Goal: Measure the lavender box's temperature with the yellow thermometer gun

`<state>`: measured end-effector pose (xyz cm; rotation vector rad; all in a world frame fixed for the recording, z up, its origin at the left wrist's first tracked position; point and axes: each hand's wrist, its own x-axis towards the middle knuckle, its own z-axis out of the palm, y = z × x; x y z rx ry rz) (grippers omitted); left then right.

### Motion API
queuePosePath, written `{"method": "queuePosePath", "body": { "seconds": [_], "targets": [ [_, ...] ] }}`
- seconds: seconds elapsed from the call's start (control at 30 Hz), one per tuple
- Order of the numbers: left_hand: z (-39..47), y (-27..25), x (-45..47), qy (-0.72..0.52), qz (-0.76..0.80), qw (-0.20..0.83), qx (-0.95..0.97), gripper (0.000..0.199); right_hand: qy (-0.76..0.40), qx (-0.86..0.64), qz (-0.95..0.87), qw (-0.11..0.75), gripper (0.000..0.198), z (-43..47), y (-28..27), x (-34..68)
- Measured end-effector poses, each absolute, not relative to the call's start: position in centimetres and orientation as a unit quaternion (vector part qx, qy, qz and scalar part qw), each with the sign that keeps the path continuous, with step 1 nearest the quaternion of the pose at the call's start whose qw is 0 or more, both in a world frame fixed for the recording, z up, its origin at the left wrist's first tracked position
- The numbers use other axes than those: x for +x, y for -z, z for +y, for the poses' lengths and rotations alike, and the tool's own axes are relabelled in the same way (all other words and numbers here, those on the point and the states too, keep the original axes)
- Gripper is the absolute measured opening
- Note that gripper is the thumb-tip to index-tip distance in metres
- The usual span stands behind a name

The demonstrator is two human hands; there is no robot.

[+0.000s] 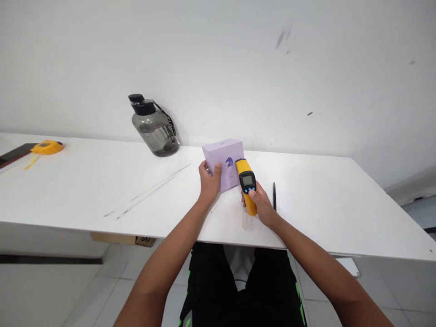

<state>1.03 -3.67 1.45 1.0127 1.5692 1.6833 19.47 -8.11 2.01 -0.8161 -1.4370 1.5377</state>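
My left hand [210, 180] grips the left side of a lilac box [227, 173], thumb across its front face. A dark blue horse-head print marks that face, and the box stands tilted over the white table. In my right hand [260, 202] is a yellow and black infrared thermometer [246, 181], held by its handle with the thumb at the blue buttons. Its small grey screen faces me, and its front end is close to the right part of the box; whether they touch I cannot tell. A black pen [274, 196] lies just right of my right hand.
A grey transparent water bottle [155, 131] with a black lid stands by the wall, left of the box. Farther left, a yellow tape measure [47, 147] lies beside a dark flat object [15, 154]. Faint handwriting shows on the white table [327, 204] below the thermometer.
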Motion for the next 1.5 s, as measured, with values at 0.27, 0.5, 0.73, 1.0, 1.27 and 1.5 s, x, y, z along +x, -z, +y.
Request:
{"method": "queuePosePath", "body": {
  "seconds": [0.27,0.5,0.73,1.0,1.27,1.5],
  "targets": [
    [-3.5,-1.3,1.0,-0.645,0.589,0.299,0.385,0.073,-0.589,-0.368,-0.599,0.399,0.052,-8.1,-2.1,19.2],
    [-3.5,-1.3,1.0,-0.645,0.587,0.304,0.384,0.075,-0.553,-0.373,-0.629,0.4,0.048,-8.1,-2.6,19.4],
    [-3.8,-1.6,1.0,-0.637,0.595,0.31,0.381,0.072,-0.544,-0.353,-0.638,0.416,0.052,-8.4,-3.2,19.2],
    [-3.5,-0.9,0.7,-0.635,0.596,0.309,0.381,0.072,-0.571,-0.36,-0.603,0.426,0.053,-8.2,-2.4,19.1],
    [-3.3,-0.7,0.5,-0.633,0.595,0.306,0.389,0.072,-0.607,-0.347,-0.567,0.436,0.042,-8.0,-1.9,19.0],
    [-3.3,-0.7,0.5,-0.631,0.598,0.306,0.388,0.072,-0.595,-0.385,-0.561,0.428,0.038,-7.9,-2.0,18.8]
  ]
}}
